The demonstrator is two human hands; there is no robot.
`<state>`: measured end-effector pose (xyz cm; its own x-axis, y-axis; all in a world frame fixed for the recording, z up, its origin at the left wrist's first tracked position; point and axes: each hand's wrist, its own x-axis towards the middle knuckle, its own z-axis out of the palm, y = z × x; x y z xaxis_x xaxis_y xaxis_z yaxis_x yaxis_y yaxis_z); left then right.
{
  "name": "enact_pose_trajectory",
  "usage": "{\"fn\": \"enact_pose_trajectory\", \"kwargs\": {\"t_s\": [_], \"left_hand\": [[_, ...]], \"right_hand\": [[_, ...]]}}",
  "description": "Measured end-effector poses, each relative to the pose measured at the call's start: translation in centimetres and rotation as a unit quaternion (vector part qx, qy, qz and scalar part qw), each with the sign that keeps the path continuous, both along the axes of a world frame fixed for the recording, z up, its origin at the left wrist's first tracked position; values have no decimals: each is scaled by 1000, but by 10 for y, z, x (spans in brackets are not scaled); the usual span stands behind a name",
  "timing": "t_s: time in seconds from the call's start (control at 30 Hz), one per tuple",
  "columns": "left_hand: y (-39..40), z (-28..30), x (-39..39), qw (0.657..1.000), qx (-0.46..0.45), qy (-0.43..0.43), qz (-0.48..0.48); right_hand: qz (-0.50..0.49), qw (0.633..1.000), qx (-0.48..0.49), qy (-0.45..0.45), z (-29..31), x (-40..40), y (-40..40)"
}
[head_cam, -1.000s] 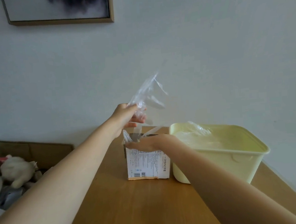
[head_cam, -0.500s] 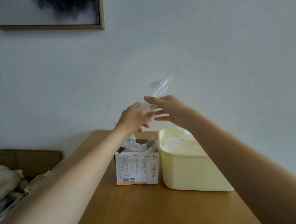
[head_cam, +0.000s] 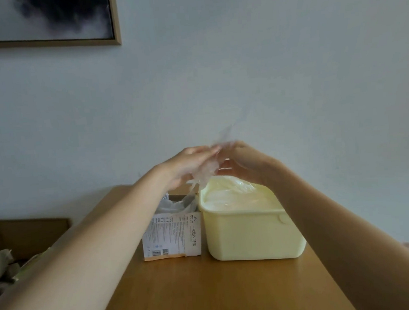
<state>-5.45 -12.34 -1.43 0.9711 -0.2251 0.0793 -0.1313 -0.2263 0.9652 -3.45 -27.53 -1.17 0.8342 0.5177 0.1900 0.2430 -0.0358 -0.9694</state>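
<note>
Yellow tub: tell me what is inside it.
Crumpled clear plastic shows at the top of the yellow tub, near its rim. Anything beneath is hidden by that plastic and the opaque walls.

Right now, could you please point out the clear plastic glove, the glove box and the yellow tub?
clear plastic glove (head_cam: 206, 173), head view, crumpled middle.
glove box (head_cam: 172, 234), head view, printed front face.
yellow tub (head_cam: 250, 236), head view, front wall.
</note>
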Motion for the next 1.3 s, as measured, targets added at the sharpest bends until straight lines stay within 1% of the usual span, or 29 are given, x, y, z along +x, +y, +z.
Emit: {"fn": "enact_pose_trajectory", "kwargs": {"t_s": [0.03, 0.07, 0.13, 0.17, 0.27, 0.33, 0.43, 0.53, 0.57, 0.63, 0.73, 0.77, 0.8, 0.83, 0.87, 0.93, 0.97, 1.0, 1.03, 1.07, 1.1, 1.13, 1.17, 1.2, 1.23, 1.3], "left_hand": [[-3, -2, 2, 1000, -26, -5, 8], [-5, -4, 4, 998, -44, -26, 40], [-5, -5, 7, 988, -30, -79, 130], [-6, -6, 8, 981, -16, -105, 160], [-5, -10, 7, 968, 12, -154, 198], [-3, -12, 6, 963, 28, -166, 209], [-4, -15, 8, 964, 27, -171, 200], [-4, -13, 9, 972, -10, -139, 189], [-3, -13, 10, 975, -30, -122, 185], [-2, -13, 11, 976, -73, -90, 182], [-1, -13, 14, 967, -98, -85, 218], [1, -13, 16, 960, -106, -92, 241], [4, -13, 17, 953, -117, -98, 261], [8, -13, 18, 950, -124, -100, 270], [11, -14, 17, 953, -117, -99, 263], [16, -17, 15, 971, -37, -77, 225], [19, -20, 15, 976, 10, -58, 209], [22, -21, 15, 976, 47, -46, 209], [24, -19, 16, 970, 69, -51, 228], [26, -15, 16, 960, 81, -75, 257], [26, -10, 16, 949, 93, -117, 279], [22, -4, 14, 942, 106, -164, 273], [16, 3, 11, 943, 115, -208, 235], [8, 9, 8, 951, 109, -235, 169], [-2, 15, 3, 961, 92, -239, 99], [-18, 22, -5, 978, 68, -195, -10]], "right_hand": [[-8, 1000, -10, -6, 0, -1, 0], [-33, 999, -26, -21, 0, -1, -1], [-110, 991, -57, -54, 1, -1, -5], [-148, 985, -66, -63, 2, -1, -8], [-225, 971, -55, -63, 2, 0, -17], [-246, 966, -34, -72, 1, 2, -24], [-237, 969, 28, -66, 1, 3, -30], [-211, 972, 105, -20, 6, 0, -31], [-206, 972, 114, -10, 7, -2, -30], [-186, 980, 76, 5, 7, -4, -31], [-125, 991, -36, 38, 3, -7, -33], [-121, 990, -52, 48, 1, -7, -34], [-130, 989, -48, 58, 0, -7, -35], [-153, 986, -21, 69, -1, -5, -36], [-185, 979, 27, 82, -2, -3, -38], [-236, 957, 140, 94, 0, 0, -39], [-259, 947, 170, 83, 1, 2, -39], [-287, 942, 166, 52, 2, 4, -37], [-322, 938, 128, 5, 3, 6, -36], [-359, 929, 67, -53, 3, 8, -33], [-394, 912, -3, -117, 4, 10, -31], [-417, 888, -64, -182, 6, 9, -28], [-416, 871, -107, -237, 8, 8, -25], [-391, 866, -139, -279, 10, 7, -21], [-350, 868, -164, -313, 11, 4, -16], [-278, 877, -190, -342, 14, -3, -7]]}}
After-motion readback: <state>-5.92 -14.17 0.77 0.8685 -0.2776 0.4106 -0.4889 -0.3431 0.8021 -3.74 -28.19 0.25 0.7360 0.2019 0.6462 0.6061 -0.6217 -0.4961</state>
